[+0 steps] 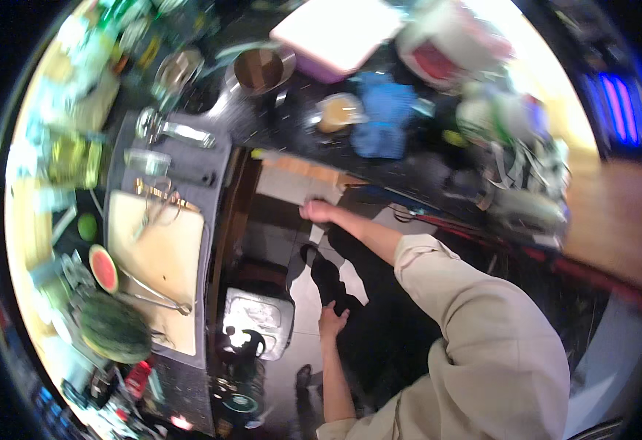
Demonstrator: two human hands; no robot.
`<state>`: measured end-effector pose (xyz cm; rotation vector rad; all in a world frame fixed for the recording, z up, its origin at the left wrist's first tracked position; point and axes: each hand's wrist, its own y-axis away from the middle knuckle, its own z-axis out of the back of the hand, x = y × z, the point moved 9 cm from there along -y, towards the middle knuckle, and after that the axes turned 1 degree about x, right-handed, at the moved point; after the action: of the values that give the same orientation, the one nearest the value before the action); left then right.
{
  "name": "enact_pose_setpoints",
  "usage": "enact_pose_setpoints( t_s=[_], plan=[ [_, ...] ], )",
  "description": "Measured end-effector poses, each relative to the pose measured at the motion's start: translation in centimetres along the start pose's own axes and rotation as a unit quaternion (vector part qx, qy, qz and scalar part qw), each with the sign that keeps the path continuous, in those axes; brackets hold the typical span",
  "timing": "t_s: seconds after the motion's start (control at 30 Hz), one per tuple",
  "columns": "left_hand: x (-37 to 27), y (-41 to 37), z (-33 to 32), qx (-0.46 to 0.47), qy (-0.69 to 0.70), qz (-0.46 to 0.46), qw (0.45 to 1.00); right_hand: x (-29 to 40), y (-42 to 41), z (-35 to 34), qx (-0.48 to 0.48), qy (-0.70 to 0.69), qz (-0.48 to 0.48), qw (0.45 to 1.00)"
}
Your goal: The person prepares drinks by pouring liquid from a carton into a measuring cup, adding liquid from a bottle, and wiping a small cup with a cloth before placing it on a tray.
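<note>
My right hand point(316, 210) reaches out below the black counter's edge, beside a pale panel point(282, 184) with a wooden strip. Its fingers look curled, but blur hides whether they grip anything. Lower in view, my left hand point(333, 322) hangs over the tiled floor with thumb and fingers apart, holding nothing. To the left of both hands lies a cream cutting board point(161, 253) on a grey mat point(189, 124). Metal tongs point(161, 297) rest on the board. A whole watermelon point(114, 329) and a cut piece of watermelon point(103, 268) sit along its far side.
A jigger point(172, 192) lies across the board's top end. On the black counter point(299, 129) are a blue cloth point(384, 115), a cup with tan contents point(338, 111), a metal pitcher point(258, 69) and a white-topped box point(337, 33). A metal-lidded bin point(257, 319) stands below the board.
</note>
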<state>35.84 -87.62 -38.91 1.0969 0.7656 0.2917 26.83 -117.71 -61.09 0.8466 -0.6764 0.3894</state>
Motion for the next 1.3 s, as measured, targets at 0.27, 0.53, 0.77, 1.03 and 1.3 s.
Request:
enact_pose_setpoints(
  t_s=[0.27, 0.53, 0.77, 1.03, 1.3],
  plan=[
    [-15.7, 10.0, 14.8, -0.080, 0.029, -0.221, 0.971, 9.7, 45.3, 7.1, -0.051, -0.180, -0.139, 0.972],
    [-44.1, 19.2, 17.4, -0.074, -0.123, -0.516, 0.844, 16.3, 66.7, 25.8, -0.356, -0.415, -0.138, 0.826],
    [-53.1, 21.8, 10.6, 0.094, -0.137, -0.483, 0.860, 19.1, 76.6, 29.6, -0.555, -0.356, -0.115, 0.743],
    [-44.7, 14.5, 8.5, -0.012, -0.256, -0.347, 0.902, 19.3, 60.9, 31.6, -0.333, -0.329, -0.049, 0.882],
    [-38.1, 13.4, 11.2, -0.121, -0.098, -0.254, 0.955, 6.9, 45.0, 34.1, -0.321, -0.582, -0.128, 0.736]
  ],
)
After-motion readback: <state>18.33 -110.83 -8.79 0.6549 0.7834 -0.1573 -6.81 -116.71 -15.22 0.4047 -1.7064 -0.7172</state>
